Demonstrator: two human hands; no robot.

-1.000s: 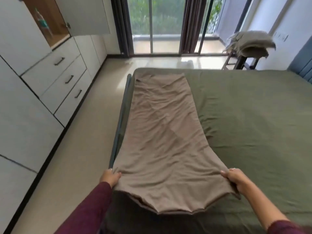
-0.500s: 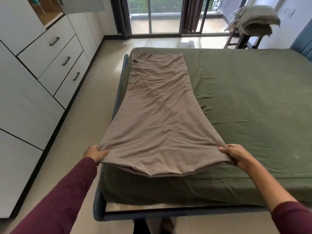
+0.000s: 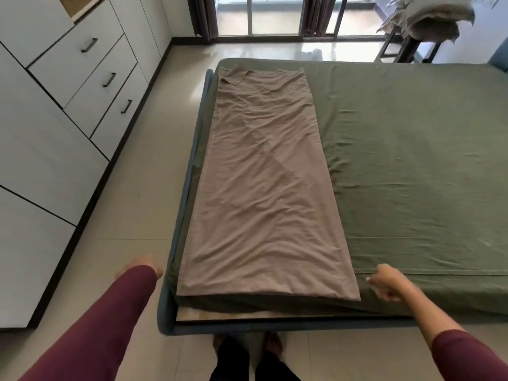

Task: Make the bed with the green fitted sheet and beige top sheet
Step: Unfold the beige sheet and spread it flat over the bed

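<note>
The bed (image 3: 412,160) fills most of the room ahead, and the green fitted sheet (image 3: 412,188) already covers the whole mattress, with some small wrinkles. On its left part lies the beige top sheet (image 3: 264,188), folded into one long narrow strip. The strip runs from the near end of the bed to close to the far end. Its left edge follows the left side of the mattress, and its near edge lies just at the near edge.

I judge the step in hand is to open this strip to the right, over the green area. To do it well, take only the top layer at the near right corner, lift it low, and carry it sideways, so the layers below do not slide.

There is free floor (image 3: 132,243) on the left, between the bed and the drawers (image 3: 90,75), for walking along.

The left hand (image 3: 145,266) hangs beside the bed corner, holding nothing; its fingers are mostly hidden. The right hand (image 3: 387,283) is just beside the strip's near right corner, fingers loosely curled, gripping nothing.
</note>
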